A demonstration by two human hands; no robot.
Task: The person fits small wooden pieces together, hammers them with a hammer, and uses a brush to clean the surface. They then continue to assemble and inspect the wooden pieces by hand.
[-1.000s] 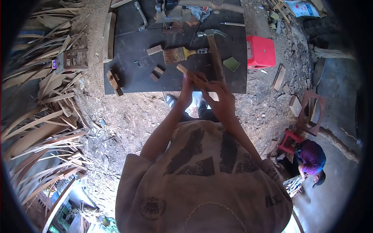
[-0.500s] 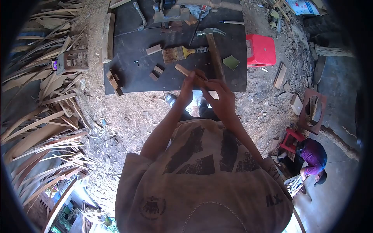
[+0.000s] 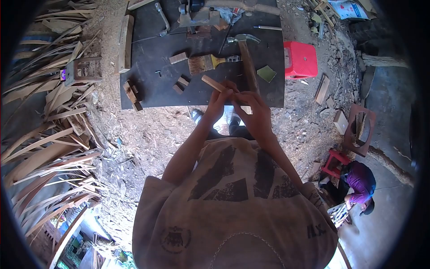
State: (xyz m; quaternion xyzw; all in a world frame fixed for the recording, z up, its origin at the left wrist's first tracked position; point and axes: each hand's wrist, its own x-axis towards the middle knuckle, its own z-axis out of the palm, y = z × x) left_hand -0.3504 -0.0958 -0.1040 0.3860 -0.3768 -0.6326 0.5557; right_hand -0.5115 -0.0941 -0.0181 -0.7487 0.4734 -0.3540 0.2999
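A short, narrow wooden stick (image 3: 211, 82) slants up and to the left out of my hands, above the near edge of the dark table (image 3: 154, 89). My left hand (image 3: 218, 102) is closed around its middle. My right hand (image 3: 253, 106) is closed at the lower end, fingertips close to the left thumb; the fingers cover that end. Just beyond lie a paintbrush (image 3: 204, 64) with brown bristles and a claw hammer (image 3: 248, 62). Small wood blocks (image 3: 181, 83) and a green square piece (image 3: 266, 73) rest nearby.
A wooden hand plane (image 3: 131, 93) sits at the table's left corner, near a long wood bar (image 3: 126, 42). A clamp-like metal tool (image 3: 199, 18) stands at the back. Right of the table is a red stool (image 3: 301, 59). Another person (image 3: 359, 181) sits at lower right.
My right fingers have moved slightly on the stick, drawing in towards the left thumb. The stick keeps nearly the same place and slant. Things on the table have stayed put.
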